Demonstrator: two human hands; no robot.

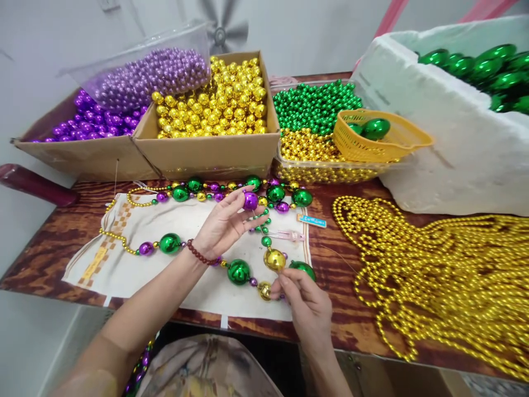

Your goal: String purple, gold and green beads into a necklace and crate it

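My left hand [227, 220] holds a shiny purple bead [250, 200] between thumb and fingers, above a white cloth [149, 270]. Below it hangs a short run of small green beads [266, 241] ending in a large gold bead [275, 259]. The fingertips of my right hand [306, 298] are pinched at that gold bead's lower edge; any thread between them is too fine to see. A beaded necklace [238, 272] of green, purple and gold balls loops across the cloth and passes beneath both hands. Pale pink tweezers or snips [289, 236] lie beside the green beads.
Behind the cloth stand cardboard boxes [206, 154] of purple and gold beads and a clear tray [343, 172] of small green and gold ones. A yellow basket [372, 146] rests on the tray. Gold bead strands [446, 275] and a foam box [446, 149] occupy the right.
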